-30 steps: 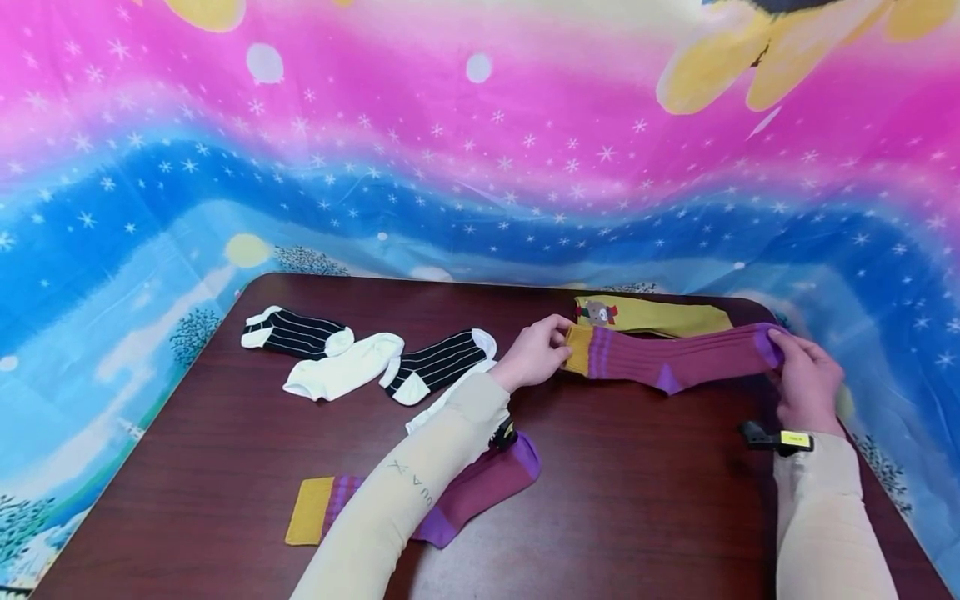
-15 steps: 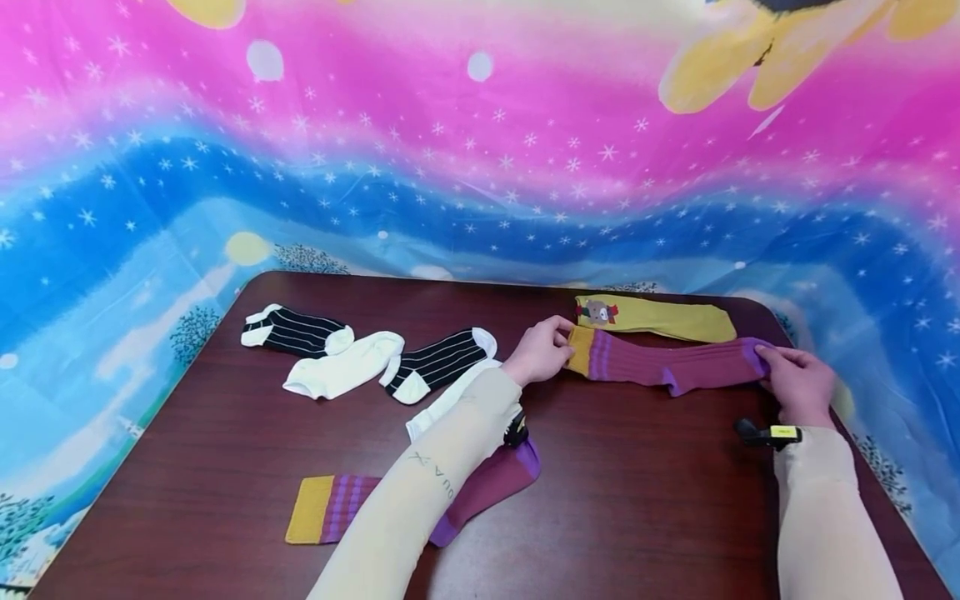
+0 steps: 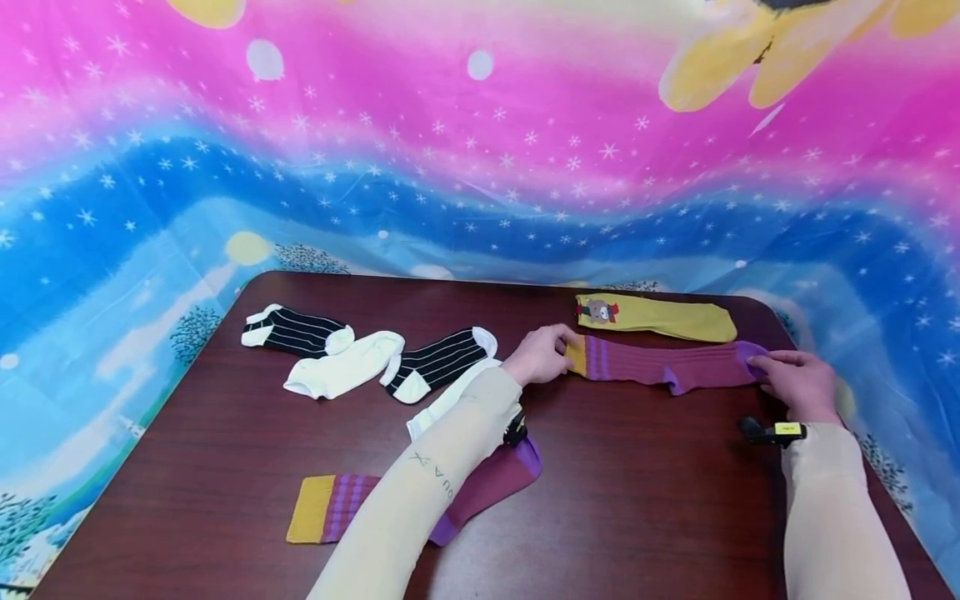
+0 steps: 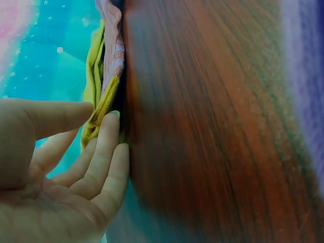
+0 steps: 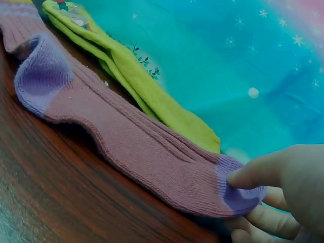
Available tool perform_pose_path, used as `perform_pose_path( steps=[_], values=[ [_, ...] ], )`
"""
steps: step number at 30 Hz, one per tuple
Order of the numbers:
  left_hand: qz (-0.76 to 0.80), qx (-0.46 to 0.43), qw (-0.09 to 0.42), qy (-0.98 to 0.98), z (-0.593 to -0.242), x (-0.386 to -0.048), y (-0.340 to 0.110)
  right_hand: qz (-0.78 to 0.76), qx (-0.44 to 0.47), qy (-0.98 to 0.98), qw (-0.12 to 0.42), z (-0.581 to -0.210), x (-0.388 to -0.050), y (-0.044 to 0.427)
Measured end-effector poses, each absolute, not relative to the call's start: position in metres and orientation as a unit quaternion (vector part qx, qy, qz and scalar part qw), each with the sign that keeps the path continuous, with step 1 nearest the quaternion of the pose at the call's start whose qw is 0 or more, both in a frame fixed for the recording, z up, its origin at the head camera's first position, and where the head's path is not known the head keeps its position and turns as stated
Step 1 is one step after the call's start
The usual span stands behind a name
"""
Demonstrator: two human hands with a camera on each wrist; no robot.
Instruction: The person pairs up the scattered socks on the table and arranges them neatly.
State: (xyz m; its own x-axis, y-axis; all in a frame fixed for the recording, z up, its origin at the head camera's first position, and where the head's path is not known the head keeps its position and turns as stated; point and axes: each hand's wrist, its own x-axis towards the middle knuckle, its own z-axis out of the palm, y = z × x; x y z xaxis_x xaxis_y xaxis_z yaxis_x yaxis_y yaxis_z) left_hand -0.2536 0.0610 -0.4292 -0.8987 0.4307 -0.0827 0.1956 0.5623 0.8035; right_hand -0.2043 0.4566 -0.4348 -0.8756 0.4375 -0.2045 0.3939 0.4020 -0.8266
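A maroon ribbed sock with a mustard cuff and purple heel and toe lies stretched sideways at the right of the table. Its cuff is pinched by my left hand, with the thumb on one side and fingers on the other in the left wrist view. At the other end, my right hand pinches the purple toe, thumb on top. Just behind it lies a mustard sock with a bear pattern. A matching maroon sock lies at the front, partly hidden under my left forearm.
Black striped socks with white toes, one far left and one near the middle, lie beside a white sock. Another white sock is partly covered by my left arm. A patterned cloth hangs behind the table.
The toe end has come down and slightly left with my right hand, so the sock sits lower and more of the mustard sock shows. My left hand stays at the cuff, slightly lower.
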Motion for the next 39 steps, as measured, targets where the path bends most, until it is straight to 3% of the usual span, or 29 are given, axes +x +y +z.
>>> perform_pose_path(
  steps=[28,39],
  values=[
    [0.329,0.233,0.169,0.899,-0.427,-0.254,0.067,0.450,-0.240,-0.860,-0.019,-0.435,-0.206,0.467],
    [0.325,0.240,0.162,0.900,-0.429,-0.254,0.068,0.446,-0.263,-0.855,-0.002,-0.440,-0.210,0.467]
  ],
)
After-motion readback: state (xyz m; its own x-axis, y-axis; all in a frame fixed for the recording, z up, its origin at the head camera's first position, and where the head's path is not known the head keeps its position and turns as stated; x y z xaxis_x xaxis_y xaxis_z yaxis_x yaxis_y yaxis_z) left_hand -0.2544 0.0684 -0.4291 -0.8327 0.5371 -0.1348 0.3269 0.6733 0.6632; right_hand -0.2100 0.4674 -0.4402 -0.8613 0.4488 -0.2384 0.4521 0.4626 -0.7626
